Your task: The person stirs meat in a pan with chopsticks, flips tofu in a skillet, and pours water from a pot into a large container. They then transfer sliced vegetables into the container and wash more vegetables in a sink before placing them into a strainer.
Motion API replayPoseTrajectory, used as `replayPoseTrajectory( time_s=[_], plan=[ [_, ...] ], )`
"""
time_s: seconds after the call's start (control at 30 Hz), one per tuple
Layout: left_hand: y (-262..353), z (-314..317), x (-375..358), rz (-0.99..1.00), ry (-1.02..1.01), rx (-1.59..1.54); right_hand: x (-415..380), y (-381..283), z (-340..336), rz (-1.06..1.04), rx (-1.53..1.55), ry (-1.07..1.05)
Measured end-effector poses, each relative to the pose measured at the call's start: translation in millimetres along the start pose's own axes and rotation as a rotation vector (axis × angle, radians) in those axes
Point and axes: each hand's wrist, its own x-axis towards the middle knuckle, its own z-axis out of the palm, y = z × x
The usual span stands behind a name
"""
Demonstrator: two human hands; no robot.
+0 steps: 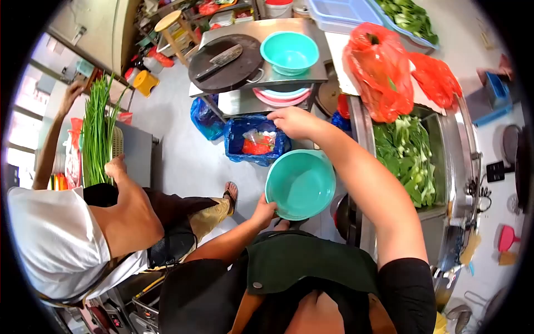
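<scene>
My left hand point(262, 212) grips the rim of a turquoise plastic basin point(301, 185), tilted in front of my apron, with no contents visible inside. My right hand point(292, 121) is stretched forward with its fingers closed; what they hold, if anything, is hidden. Just below and left of it stands a bin lined with a blue plastic bag point(236, 145), with red and clear plastic scraps point(259, 143) inside. Past that hand, a second turquoise basin point(289, 51) sits on a steel table point(316, 71).
A round dark board point(245, 67) carries a cleaver point(219, 61). At right, a steel sink point(439, 139) holds leafy greens point(406, 158), with red plastic bags point(378, 72) behind it. On my left, another person point(61, 239) handles long green stalks point(97, 133).
</scene>
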Motion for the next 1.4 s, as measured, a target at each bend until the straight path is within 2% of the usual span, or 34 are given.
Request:
replayPoseTrajectory(
  time_s=[0.03, 0.1, 0.17, 0.27, 0.3, 0.37, 0.4, 0.43, 0.47, 0.5, 0.57, 0.63, 0.7, 0.73, 0.8, 0.9, 0.97, 1.03, 1.1, 1.13, 1.17, 1.2, 1.23, 1.27, 1.3, 1.33, 1.37, 1.4],
  plan=[
    [1, -8, 0, -0.017, 0.028, -0.006, 23, -7, 6, 0.057, -0.059, -0.075],
    [-2, -25, 6, -0.026, 0.068, -0.040, 60, -14, 21, 0.070, -0.139, -0.031],
    [-4, -37, 9, -0.017, 0.110, 0.036, 78, -23, 26, 0.142, -0.028, 0.008],
    [-6, -45, 17, 0.022, 0.052, 0.022, 92, -12, 37, -0.034, 0.098, 0.325],
    [7, -36, 12, 0.020, 0.049, 0.021, 84, -12, 31, -0.031, 0.095, 0.324],
    [32, -15, 0, 0.064, -0.043, -0.060, 57, -9, 10, -0.103, 0.399, 0.483],
    [39, -7, 3, 0.063, -0.049, -0.057, 40, -5, -3, -0.041, 0.406, 0.533],
    [46, 2, 6, 0.187, -0.158, 0.025, 20, 0, -17, 0.025, 0.414, 0.589],
    [54, 10, 9, 0.306, -0.276, 0.112, -5, 8, -31, -0.009, 0.587, 0.656],
    [64, 23, 7, 0.296, -0.308, 0.128, -34, 15, -45, -0.044, 0.754, 0.733],
    [87, 65, -2, 0.295, -0.486, 0.135, -109, 22, -75, -0.007, 0.674, 0.932],
    [99, 108, -8, 0.236, -0.643, 0.214, -193, 30, -89, 0.001, 0.643, 1.187],
    [96, 184, -35, 0.054, -0.788, 0.415, -329, 42, -86, 0.153, 0.553, 1.600],
    [87, 206, -45, 0.024, -0.849, 0.454, -370, 41, -77, 0.180, 0.529, 1.671],
    [60, 251, -62, -0.315, -0.824, 0.645, -448, 42, -49, 0.273, 0.465, 1.808],
    [-10, 306, -76, -0.480, -0.937, 0.835, -544, 60, 18, 0.487, 0.444, 1.981],
    [-71, 337, -83, -0.519, -0.987, 0.884, -587, 80, 71, 0.619, 0.563, 1.994],
    [-135, 369, -81, -0.580, -1.056, 1.047, -611, 111, 113, 0.913, 0.744, 1.804],
    [-192, 401, -94, -0.516, -0.851, 1.104, -623, 149, 132, 0.978, 1.109, 1.687],
    [-221, 415, -94, -0.479, -0.885, 1.161, -629, 169, 135, 0.977, 1.271, 1.598],
    [-251, 423, -93, -0.437, -0.916, 1.208, -631, 189, 138, 0.777, 1.518, 1.644],
    [-280, 421, -94, -0.448, -0.934, 1.235, -629, 204, 135, 0.668, 1.644, 1.673],
    [-306, 418, -93, 0.020, -0.995, 1.436, -627, 220, 132, 0.544, 1.769, 1.685],
    [-329, 413, -87, 0.518, -1.019, 1.583, -626, 240, 136, 0.532, 1.782, 1.699],
    [-350, 406, -74, 0.820, -1.167, 1.767, -622, 262, 143, 0.748, 1.401, 1.754],
    [-351, 408, -83, 0.679, -1.248, 1.648, -622, 275, 152, 0.935, 1.015, 1.755],
    [-351, 412, -91, 0.538, -1.315, 1.525, -625, 279, 159, 0.932, 1.041, 1.756],
    [-366, 414, -78, 0.570, -1.321, 1.300, -628, 281, 167, 1.018, 0.898, 1.841]
  ],
)
